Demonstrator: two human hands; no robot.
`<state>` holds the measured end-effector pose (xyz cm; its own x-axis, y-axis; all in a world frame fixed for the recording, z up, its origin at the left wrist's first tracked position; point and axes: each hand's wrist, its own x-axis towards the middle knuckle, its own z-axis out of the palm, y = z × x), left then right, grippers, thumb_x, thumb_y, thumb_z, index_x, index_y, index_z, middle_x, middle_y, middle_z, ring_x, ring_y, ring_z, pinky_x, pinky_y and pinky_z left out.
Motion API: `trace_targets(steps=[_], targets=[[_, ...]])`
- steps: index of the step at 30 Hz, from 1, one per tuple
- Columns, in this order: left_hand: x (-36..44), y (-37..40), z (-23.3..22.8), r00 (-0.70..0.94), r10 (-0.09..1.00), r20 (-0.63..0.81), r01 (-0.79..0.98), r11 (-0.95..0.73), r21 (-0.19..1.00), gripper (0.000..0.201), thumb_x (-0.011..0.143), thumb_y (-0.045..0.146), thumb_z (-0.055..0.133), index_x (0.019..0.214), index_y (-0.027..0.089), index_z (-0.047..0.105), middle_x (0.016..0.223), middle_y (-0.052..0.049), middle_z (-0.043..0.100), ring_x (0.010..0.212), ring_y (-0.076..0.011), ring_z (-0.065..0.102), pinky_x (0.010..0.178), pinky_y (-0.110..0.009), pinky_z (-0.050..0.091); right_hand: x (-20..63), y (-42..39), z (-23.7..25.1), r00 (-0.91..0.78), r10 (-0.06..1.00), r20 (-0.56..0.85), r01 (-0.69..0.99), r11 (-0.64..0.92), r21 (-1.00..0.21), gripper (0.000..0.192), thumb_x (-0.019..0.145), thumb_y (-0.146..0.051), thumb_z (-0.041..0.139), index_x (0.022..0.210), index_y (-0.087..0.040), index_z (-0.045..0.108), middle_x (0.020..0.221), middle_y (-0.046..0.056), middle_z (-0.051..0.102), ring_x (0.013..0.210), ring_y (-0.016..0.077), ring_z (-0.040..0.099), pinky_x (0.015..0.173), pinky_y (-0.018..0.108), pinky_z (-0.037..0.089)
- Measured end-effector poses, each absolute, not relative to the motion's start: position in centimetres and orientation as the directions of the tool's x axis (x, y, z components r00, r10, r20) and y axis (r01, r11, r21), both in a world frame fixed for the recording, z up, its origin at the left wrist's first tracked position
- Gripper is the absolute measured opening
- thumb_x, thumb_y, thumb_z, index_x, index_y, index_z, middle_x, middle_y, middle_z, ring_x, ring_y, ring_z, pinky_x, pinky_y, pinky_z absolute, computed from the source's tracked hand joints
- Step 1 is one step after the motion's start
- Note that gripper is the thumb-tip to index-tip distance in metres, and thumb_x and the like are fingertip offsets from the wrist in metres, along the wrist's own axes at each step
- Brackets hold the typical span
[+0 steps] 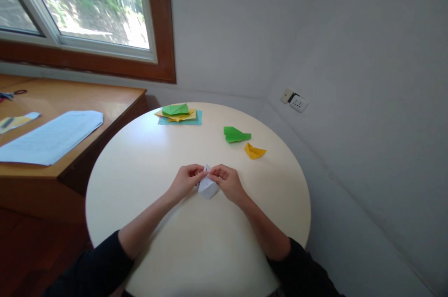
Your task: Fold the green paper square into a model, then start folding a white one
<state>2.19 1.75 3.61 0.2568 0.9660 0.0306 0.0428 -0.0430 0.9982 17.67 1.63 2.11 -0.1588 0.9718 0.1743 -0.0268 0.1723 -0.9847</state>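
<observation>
Between my two hands is a small piece of folded white paper (207,189), over the middle of the round table. My left hand (189,178) pinches its upper left side with thumb and fingers. From the other side, my right hand (227,181) pinches near the paper's top, its thumb close to the left thumb. A narrow point of the paper rises between the fingertips, and a wider part hangs below them. My fingers hide part of the folds.
On the white round table (140,171), a green folded paper (236,134) and a yellow paper boat (254,151) lie beyond my right hand. Coloured papers (180,113) are piled at the far edge. A wooden desk (115,96) with large white sheets (56,136) stands left.
</observation>
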Motion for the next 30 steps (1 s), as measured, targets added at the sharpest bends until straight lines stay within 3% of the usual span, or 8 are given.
trace_targets(steps=[4,8,12,16,19,23,30], targets=[[2.2,1.8,3.5,0.188,0.982,0.01,0.038,-0.018,0.999,0.032,0.062,0.043,0.068,0.066,0.012,0.064,0.054,0.002,0.055,0.051,-0.009,0.045,0.048,-0.021,0.032,18.2,1.7,2.0,-0.244,0.952,0.185,0.006,0.192,-0.981,0.016,0.069,-0.032,0.066,0.077,-0.018,0.068,0.077,0.002,0.07,0.074,0.0163,0.063,0.072,0.03,0.05],[2.1,1.8,3.5,0.139,0.99,-0.038,-0.015,0.041,0.999,0.03,0.061,0.04,0.067,0.068,0.011,0.064,0.062,-0.002,0.063,0.054,-0.0112,0.051,0.05,-0.022,0.036,19.3,1.4,2.7,-0.376,0.914,0.153,0.071,0.193,-0.979,0.028,0.078,-0.036,0.058,0.099,-0.02,0.069,0.098,0.006,0.07,0.09,0.0202,0.064,0.085,0.037,0.047],[2.2,1.7,3.6,0.105,0.993,-0.044,-0.034,0.047,0.998,0.03,0.061,0.04,0.068,0.069,0.011,0.064,0.06,-0.003,0.063,0.053,-0.0122,0.053,0.05,-0.023,0.038,19.8,1.2,3.0,-0.507,0.852,0.132,-0.006,0.149,-0.989,0.049,0.068,-0.039,0.07,0.113,-0.022,0.061,0.119,0.008,0.061,0.111,0.0263,0.056,0.094,0.043,0.043],[2.4,1.8,3.5,0.063,0.997,-0.034,-0.055,0.038,0.998,0.029,0.061,0.039,0.067,0.067,0.011,0.065,0.058,-0.002,0.063,0.051,-0.0117,0.053,0.048,-0.022,0.038,19.3,1.0,2.6,-0.406,0.891,0.204,0.068,0.253,-0.965,0.052,0.06,-0.029,0.077,0.11,-0.023,0.063,0.12,0.007,0.061,0.115,0.0262,0.052,0.102,0.046,0.036],[2.6,1.9,3.2,0.071,0.997,-0.014,-0.054,0.018,0.998,0.028,0.062,0.038,0.066,0.069,0.011,0.068,0.06,-0.002,0.065,0.054,-0.0123,0.054,0.051,-0.022,0.039,18.6,1.0,2.0,-0.32,0.924,0.207,0.08,0.244,-0.967,0.041,0.066,-0.027,0.072,0.106,-0.023,0.065,0.113,0.006,0.065,0.106,0.0245,0.059,0.095,0.046,0.043],[2.5,1.9,3.0,0.098,0.995,0.002,-0.02,0.0,1.0,0.03,0.067,0.037,0.062,0.079,0.011,0.071,0.069,-0.005,0.069,0.06,-0.0144,0.056,0.057,-0.025,0.043,18.0,1.1,1.1,-0.222,0.963,0.154,-0.035,0.15,-0.988,0.035,0.066,-0.031,0.071,0.099,-0.02,0.067,0.104,0.006,0.067,0.093,0.0223,0.064,0.085,0.042,0.051],[2.2,1.9,2.9,0.066,0.996,0.059,0.067,-0.064,0.996,0.029,0.07,0.035,0.062,0.088,0.014,0.071,0.093,-0.009,0.07,0.082,-0.0211,0.061,0.075,-0.032,0.047,18.0,1.8,0.3,-0.088,0.979,0.185,-0.08,0.178,-0.981,0.036,0.063,-0.031,0.072,0.097,-0.019,0.066,0.1,0.007,0.069,0.09,0.0216,0.065,0.085,0.04,0.052]])
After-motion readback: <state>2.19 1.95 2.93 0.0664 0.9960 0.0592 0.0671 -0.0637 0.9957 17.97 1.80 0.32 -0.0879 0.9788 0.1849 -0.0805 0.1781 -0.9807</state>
